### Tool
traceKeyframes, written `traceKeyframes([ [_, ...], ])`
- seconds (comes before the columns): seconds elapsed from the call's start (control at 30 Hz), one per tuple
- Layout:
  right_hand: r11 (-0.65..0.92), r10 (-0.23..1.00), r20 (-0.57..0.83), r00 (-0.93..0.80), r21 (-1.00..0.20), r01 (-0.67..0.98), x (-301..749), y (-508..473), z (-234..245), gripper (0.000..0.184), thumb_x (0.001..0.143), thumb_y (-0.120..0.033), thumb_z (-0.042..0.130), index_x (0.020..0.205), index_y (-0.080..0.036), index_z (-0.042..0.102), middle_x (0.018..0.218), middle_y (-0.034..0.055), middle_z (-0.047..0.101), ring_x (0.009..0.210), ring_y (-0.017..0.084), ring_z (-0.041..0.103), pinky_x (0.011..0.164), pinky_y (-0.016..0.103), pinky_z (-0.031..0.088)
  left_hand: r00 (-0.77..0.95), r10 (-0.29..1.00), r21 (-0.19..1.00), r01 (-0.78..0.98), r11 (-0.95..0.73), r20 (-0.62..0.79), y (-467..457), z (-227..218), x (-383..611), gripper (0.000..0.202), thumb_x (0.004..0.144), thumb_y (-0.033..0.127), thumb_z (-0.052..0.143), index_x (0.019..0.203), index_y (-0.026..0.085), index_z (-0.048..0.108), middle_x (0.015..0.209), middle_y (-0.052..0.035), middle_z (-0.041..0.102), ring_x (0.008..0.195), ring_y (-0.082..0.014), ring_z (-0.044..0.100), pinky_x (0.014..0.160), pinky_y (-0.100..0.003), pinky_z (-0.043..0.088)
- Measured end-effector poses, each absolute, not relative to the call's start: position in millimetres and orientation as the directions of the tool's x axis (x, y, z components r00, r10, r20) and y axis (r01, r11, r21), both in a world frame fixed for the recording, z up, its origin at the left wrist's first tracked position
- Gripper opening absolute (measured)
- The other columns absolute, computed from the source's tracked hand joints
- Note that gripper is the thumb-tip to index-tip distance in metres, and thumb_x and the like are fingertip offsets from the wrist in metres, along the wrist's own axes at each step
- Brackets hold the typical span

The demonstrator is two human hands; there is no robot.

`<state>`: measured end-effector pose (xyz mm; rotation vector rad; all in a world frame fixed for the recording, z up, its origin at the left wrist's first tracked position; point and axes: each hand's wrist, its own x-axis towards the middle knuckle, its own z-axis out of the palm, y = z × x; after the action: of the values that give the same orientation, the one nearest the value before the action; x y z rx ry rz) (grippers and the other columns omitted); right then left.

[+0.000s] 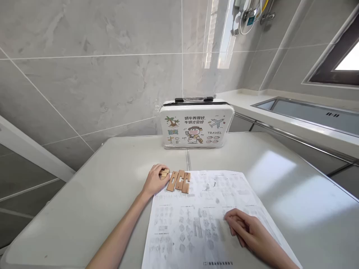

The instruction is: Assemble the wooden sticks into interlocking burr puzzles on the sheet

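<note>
My left hand (156, 178) is closed, thumb and fingers around small light-wood puzzle pieces (164, 173) at the sheet's upper left corner. Right beside it lie three flat brown wooden puzzle pieces with cut-out notches: a left one (172, 182), a middle one (180, 180) and a right one (186, 183). They sit side by side, slightly slanted, on the top edge of a white printed sheet (202, 201). Lower right, my right hand (243, 226) rests on the paper with its fingers curled in, and nothing shows in them.
A white travel case (196, 127) with cartoon prints and a black handle stands at the back of the white table (123, 160), near the tiled wall. On the right runs a counter (246, 101) with an inset sink (311, 112). A seam crosses the table behind the sheet.
</note>
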<state>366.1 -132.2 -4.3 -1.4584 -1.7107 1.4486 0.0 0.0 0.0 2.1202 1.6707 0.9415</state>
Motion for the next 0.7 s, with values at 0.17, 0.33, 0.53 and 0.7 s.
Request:
traceKeyframes([
  [0.17, -0.117, 0.909, -0.263, -0.323, -0.905, 0.409, 365.9, -132.5, -4.8, 0.051, 0.098, -0.069, 0.044, 0.099, -0.022, 0.065, 0.074, 0.0006, 0.065, 0.053, 0.015, 0.057, 0.060, 0.029, 0.046, 0.112, 0.933, 0.572, 0.763, -0.302, 0.343, 0.0, -1.6, -0.7, 0.014, 0.086, 0.027, 0.062, 0.097, 0.025, 0.070, 0.101, -0.0047, 0.073, 0.102, -0.0248, 0.065, 0.092, -0.039, 0.054],
  [0.33, -0.111, 0.911, -0.259, -0.321, -0.904, 0.413, 365.7, -132.8, -4.8, 0.049, 0.099, -0.067, 0.044, 0.099, -0.022, 0.064, 0.074, 0.0005, 0.065, 0.053, 0.015, 0.057, 0.060, 0.028, 0.046, 0.088, 0.931, 0.582, 0.759, -0.293, 0.353, -1.6, -1.6, -0.2, 0.016, 0.086, 0.028, 0.063, 0.099, 0.025, 0.070, 0.103, -0.0045, 0.073, 0.101, -0.0245, 0.067, 0.091, -0.037, 0.054],
  [0.53, -0.109, 0.914, -0.257, -0.314, -0.901, 0.421, 365.2, -133.0, -6.6, 0.050, 0.099, -0.068, 0.044, 0.098, -0.022, 0.062, 0.074, 0.0002, 0.065, 0.053, 0.014, 0.057, 0.061, 0.029, 0.046, 0.093, 0.928, 0.615, 0.724, -0.312, 0.361, -4.4, 4.9, 3.2, 0.018, 0.086, 0.030, 0.065, 0.102, 0.024, 0.070, 0.106, -0.0053, 0.073, 0.101, -0.0238, 0.067, 0.091, -0.037, 0.055],
  [0.7, -0.179, 0.920, -0.274, -0.280, -0.930, 0.322, 360.2, -132.4, 0.0, 0.051, 0.096, -0.070, 0.049, 0.098, -0.021, 0.064, 0.073, 0.0000, 0.063, 0.052, 0.013, 0.054, 0.059, 0.030, 0.046, 0.145, 0.911, 0.668, 0.638, -0.384, 0.385, -17.6, 23.9, 28.6, 0.017, 0.087, 0.029, 0.066, 0.103, 0.024, 0.070, 0.109, -0.0057, 0.072, 0.102, -0.0231, 0.067, 0.093, -0.038, 0.056],
])
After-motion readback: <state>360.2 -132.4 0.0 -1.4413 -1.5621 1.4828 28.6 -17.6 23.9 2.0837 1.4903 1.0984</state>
